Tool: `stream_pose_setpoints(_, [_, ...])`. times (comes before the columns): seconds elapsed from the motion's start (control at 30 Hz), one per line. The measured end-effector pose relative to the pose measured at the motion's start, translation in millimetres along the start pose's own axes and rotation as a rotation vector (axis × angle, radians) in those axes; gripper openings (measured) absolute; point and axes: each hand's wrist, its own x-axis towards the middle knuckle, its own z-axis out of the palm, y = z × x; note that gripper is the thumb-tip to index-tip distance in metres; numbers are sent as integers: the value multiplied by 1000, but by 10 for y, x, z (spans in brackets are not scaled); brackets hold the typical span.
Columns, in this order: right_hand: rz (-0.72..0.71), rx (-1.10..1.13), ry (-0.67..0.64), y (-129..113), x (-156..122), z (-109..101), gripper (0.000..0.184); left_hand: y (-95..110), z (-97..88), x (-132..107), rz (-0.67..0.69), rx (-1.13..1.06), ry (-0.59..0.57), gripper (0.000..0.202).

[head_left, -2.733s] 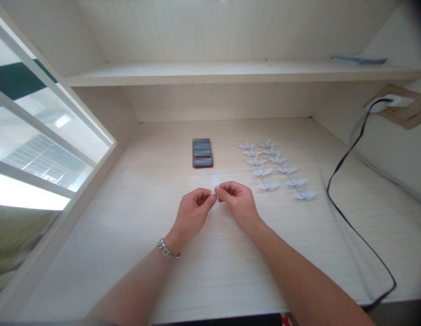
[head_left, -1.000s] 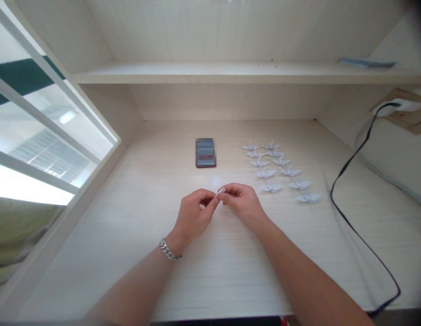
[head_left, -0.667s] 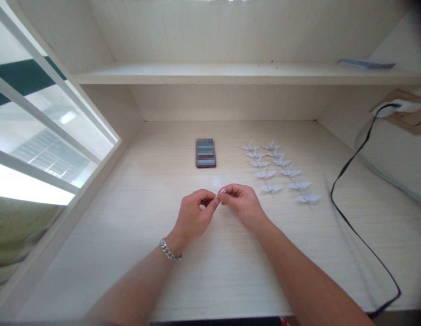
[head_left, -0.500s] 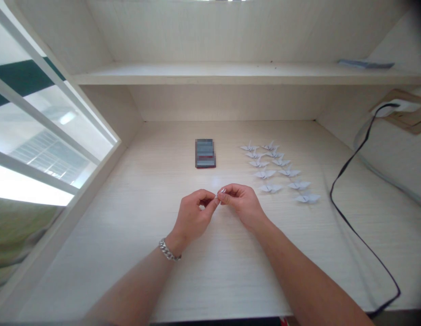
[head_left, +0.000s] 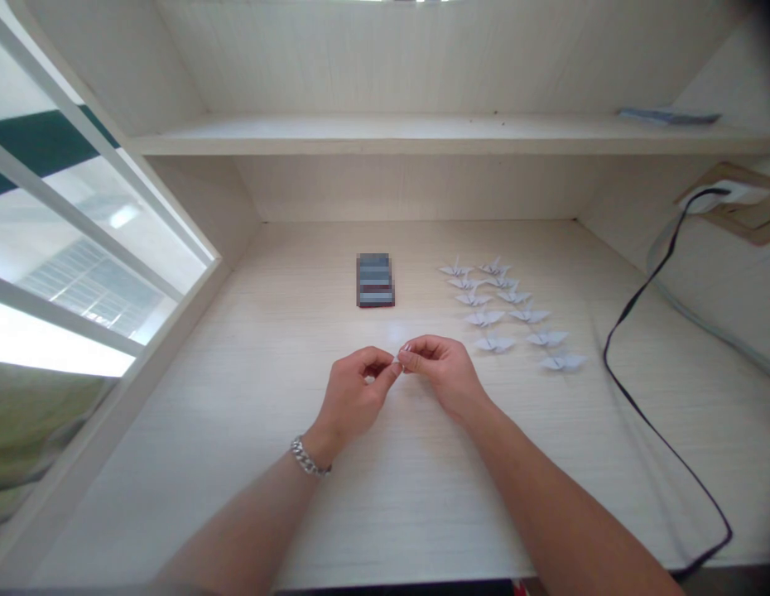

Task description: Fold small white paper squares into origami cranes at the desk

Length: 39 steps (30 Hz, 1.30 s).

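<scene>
Now then, the left hand (head_left: 351,391) and right hand (head_left: 444,374) pinch a tiny paper fold (head_left: 399,362) between them.
Fingertips nearly closed for fine control, above the desk (head_left: 236,389); origami cranes (head_left: 484,318) stand in rows towards its right side.

Place: a room with a built-in study desk nook, home or dormitory, cannot tell which
Desk: pale wood-grain desktop (head_left: 515,497) beneath a matching built-in shelf (head_left: 385,136)
Light: white-framed window (head_left: 93,207) along the left side
Power: wall socket (head_left: 729,194) feeding a black cable (head_left: 605,352)
</scene>
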Motion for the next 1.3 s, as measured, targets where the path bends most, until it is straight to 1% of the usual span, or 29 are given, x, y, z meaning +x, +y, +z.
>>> stream_pose_setpoints(0.2, [-11,-27,-1,-25,-5,5,22,7,1,-2,-3,1,16,18])
stream_pose_setpoints(0.37, [-3,-54,37,-37,-5,-4,25,6,-1,0,-6,-6,10,17])
stream_pose_setpoints(0.63, [-18,-81,51,-6,11,-25,19,-11,1,-3,-27,6,-8,18])
stream_pose_setpoints(0.87, [-54,-114,72,0,8,-42,19,-21,-2,0,-49,-35,-33,18])
stream_pose_setpoints(1.03, [-13,-93,30,-42,5,-49,20,-50,2,-3,-51,-50,-32,18])
stream_pose_setpoints(1.2, [-38,-203,8,-94,0,-70,16,-62,7,0,-60,-49,-58,18])
stream_pose_setpoints(1.3, [-40,-232,3,-104,-8,-77,16,-57,8,-3,-64,-43,-73,18])
